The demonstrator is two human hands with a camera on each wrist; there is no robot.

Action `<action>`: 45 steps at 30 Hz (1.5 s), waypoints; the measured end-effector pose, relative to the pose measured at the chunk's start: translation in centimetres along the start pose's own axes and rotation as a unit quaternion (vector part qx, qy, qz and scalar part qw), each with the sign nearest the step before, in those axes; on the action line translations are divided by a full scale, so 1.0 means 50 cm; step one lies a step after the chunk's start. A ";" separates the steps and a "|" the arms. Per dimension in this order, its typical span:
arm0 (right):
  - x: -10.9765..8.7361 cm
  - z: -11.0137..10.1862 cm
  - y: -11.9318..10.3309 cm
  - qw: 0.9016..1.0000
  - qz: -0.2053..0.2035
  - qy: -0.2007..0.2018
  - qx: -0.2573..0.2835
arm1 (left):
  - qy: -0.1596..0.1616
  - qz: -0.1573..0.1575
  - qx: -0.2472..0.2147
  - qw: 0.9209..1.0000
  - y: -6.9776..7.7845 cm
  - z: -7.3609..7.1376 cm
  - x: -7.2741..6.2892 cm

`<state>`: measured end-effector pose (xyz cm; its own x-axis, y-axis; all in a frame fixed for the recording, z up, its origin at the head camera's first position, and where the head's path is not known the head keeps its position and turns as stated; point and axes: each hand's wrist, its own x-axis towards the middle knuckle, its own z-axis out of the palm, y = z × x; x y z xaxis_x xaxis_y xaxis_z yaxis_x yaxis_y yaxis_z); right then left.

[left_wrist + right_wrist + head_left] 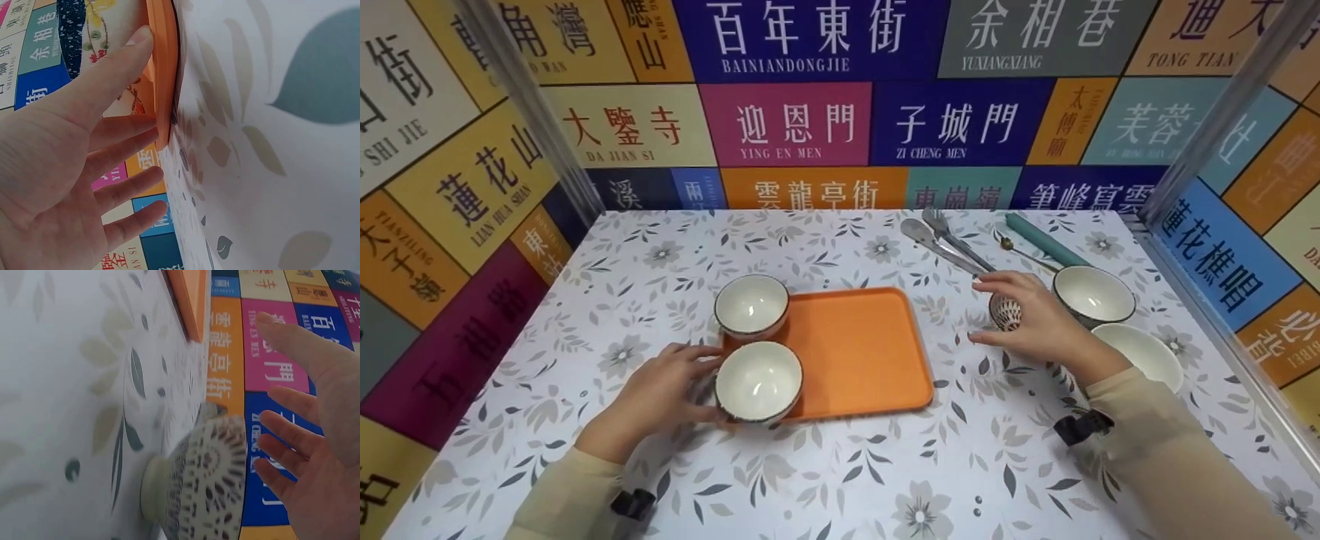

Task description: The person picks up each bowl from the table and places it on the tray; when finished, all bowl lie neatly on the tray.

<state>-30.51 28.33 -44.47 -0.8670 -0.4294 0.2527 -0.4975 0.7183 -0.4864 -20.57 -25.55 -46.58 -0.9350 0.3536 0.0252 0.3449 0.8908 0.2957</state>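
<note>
Two white bowls stand on the left part of an orange tray (862,352): a far bowl (751,304) and a near bowl (759,381). My left hand (664,390) is at the tray's left edge beside the near bowl, fingers extended. In the left wrist view, thumb and fingers spread by the tray rim (163,73), and a flower-painted bowl (115,28) shows behind the thumb; contact is hard to tell. My right hand (1035,319), fingers spread, hovers at a dark-patterned bowl (1005,311), which it partly hides. The right wrist view shows the patterned bowl (208,478) apart from the fingers.
Right of the right hand are a white bowl (1093,294) and another white dish (1144,352), partly behind the wrist. Metal cutlery (949,244), a small spoon (1024,253) and a green stick-shaped object (1044,238) lie at the back right. Sign-printed panels surround the floral tabletop (915,465).
</note>
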 end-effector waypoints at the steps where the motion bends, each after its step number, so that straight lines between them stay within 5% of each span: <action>1: -0.001 -0.005 0.006 1.000 0.004 0.000 -0.002 | -0.001 0.000 0.001 1.000 0.000 0.000 0.000; 11: -0.007 -0.046 0.054 0.999 0.014 0.003 -0.040 | 0.006 0.008 0.017 1.000 0.002 -0.005 0.000; 25: -0.028 -0.089 0.094 0.993 0.056 -0.057 -0.089 | 0.001 0.008 0.004 1.000 0.002 -0.001 0.006; 45: -0.030 -0.102 0.101 0.989 0.024 -0.084 -0.121 | 0.001 0.007 0.016 1.000 0.003 -0.001 0.004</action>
<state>-31.85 35.39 -43.02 -0.8834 -0.4614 0.0816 -0.4650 0.8415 -0.2751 -20.71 -25.37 -46.47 -0.9303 0.3655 0.0305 0.3601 0.8946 0.2646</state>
